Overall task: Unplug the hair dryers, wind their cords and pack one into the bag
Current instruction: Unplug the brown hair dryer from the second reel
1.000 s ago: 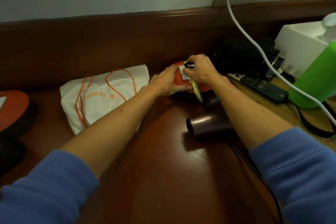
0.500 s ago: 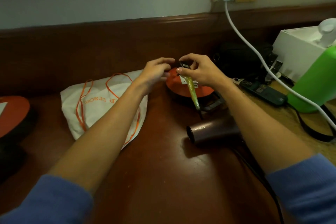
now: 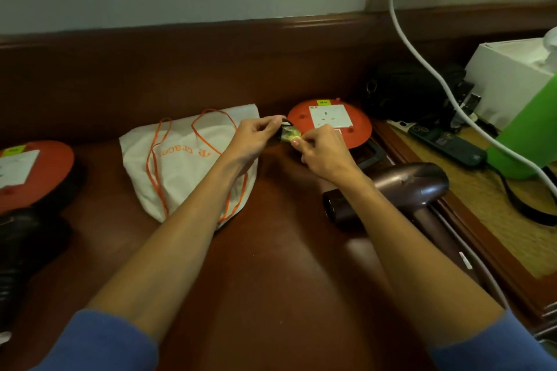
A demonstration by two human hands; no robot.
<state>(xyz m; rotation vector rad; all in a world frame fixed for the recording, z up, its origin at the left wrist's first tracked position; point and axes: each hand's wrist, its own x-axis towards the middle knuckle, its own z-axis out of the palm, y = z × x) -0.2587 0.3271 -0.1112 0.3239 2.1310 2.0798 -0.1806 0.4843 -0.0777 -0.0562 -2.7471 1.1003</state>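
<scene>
A dark purple hair dryer (image 3: 401, 187) lies on the brown table, nozzle toward me, under my right forearm. Its black plug (image 3: 284, 126) is out of the red round socket reel (image 3: 355, 126) and pinched in my left hand (image 3: 256, 132). My right hand (image 3: 319, 150) grips a yellow-green tag (image 3: 290, 136) hanging by the plug. A white drawstring bag (image 3: 180, 166) with orange cords lies flat to the left of my hands. The dryer's cord is mostly hidden by my right arm.
A second red socket reel (image 3: 33, 172) sits at the left edge with a dark object (image 3: 21, 247) in front. At right: a black pouch (image 3: 404, 93), a remote (image 3: 446, 144), a green bottle (image 3: 530, 135), a white box (image 3: 506, 75), a white cable (image 3: 422, 54) from the wall socket.
The plug has come out of the red reel's socket and moved left. My left hand now holds it, while my right hand has shifted to the tag.
</scene>
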